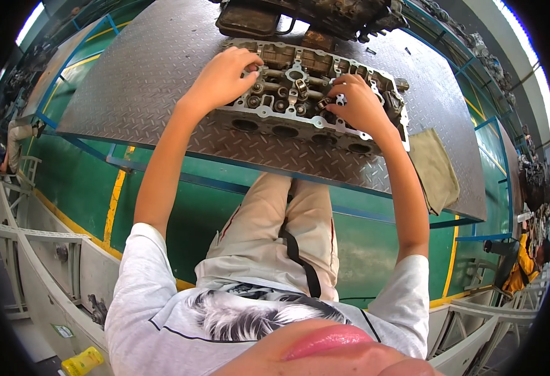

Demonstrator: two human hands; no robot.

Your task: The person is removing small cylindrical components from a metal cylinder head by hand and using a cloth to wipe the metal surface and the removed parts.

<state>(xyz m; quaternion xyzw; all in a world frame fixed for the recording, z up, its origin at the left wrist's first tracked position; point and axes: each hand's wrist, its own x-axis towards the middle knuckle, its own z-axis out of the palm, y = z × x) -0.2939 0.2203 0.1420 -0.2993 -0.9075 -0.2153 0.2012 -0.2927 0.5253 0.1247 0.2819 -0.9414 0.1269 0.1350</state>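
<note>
An engine cylinder head (265,113) lies on the metal-topped table, its valve side up and its port openings facing me. My left hand (225,78) is over its left end, the thumb and fingers curled toward each other at the inner edge. What they hold, if anything, is hidden. Over the right half, my right hand (359,106) has its fingers closed on a small dark metal part (323,104) down among the valve bores. Another small ring-like metal part (300,86) stands near the middle of the head, between my hands.
A larger dark engine assembly (331,15) sits at the table's far side. Small bolts (370,51) lie beside it. A folded olive cloth (434,169) rests right of the head on the tread-plate tabletop (143,88). People are visible at the far left and right.
</note>
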